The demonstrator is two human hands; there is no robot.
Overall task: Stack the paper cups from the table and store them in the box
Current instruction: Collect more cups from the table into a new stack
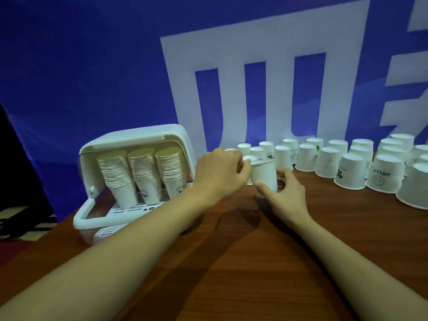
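Note:
A white paper cup [264,174] stands upright near the middle of the brown table [231,262]. My right hand [286,193] grips its lower part, thumb across the front. My left hand [220,172] curls over its rim from the left; what its fingertips pinch is hidden. Several white cups [347,165] sit upside down in rows along the table's back right. The white storage box [136,177] stands open at the left with three tilted stacks of cups [143,177] inside.
A blue banner with large white shapes [231,89] hangs right behind the table. The box's lid [129,140] is raised over the stacks. The table's left edge runs beside the box, with dark floor beyond it.

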